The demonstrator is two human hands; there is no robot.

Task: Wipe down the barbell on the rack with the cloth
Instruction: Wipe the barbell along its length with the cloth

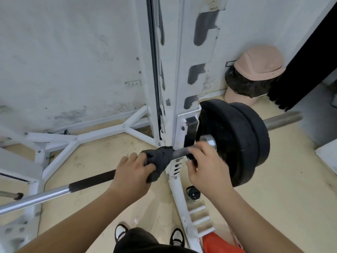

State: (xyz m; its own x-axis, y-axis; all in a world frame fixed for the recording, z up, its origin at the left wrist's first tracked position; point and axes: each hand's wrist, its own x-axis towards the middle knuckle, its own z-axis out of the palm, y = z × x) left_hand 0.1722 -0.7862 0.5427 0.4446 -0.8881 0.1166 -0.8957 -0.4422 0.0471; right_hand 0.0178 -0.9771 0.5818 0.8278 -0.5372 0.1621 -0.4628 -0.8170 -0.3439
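The barbell point(54, 192) runs from lower left to upper right across the white rack point(175, 88), with a black grip section and two black weight plates point(235, 141) on its right end. My left hand point(133, 172) is closed around a dark grey cloth point(158, 159), which is wrapped over the bar just left of the rack upright. My right hand point(206, 167) is curled around the bare bar between the cloth and the plates, its fingers over the top of the bar.
A pink bin with a black liner point(253, 75) stands against the white wall at the back right. White rack legs point(82, 137) spread over the beige floor. A small black object point(193, 192) lies on the floor, and my shoes point(121, 232) are below.
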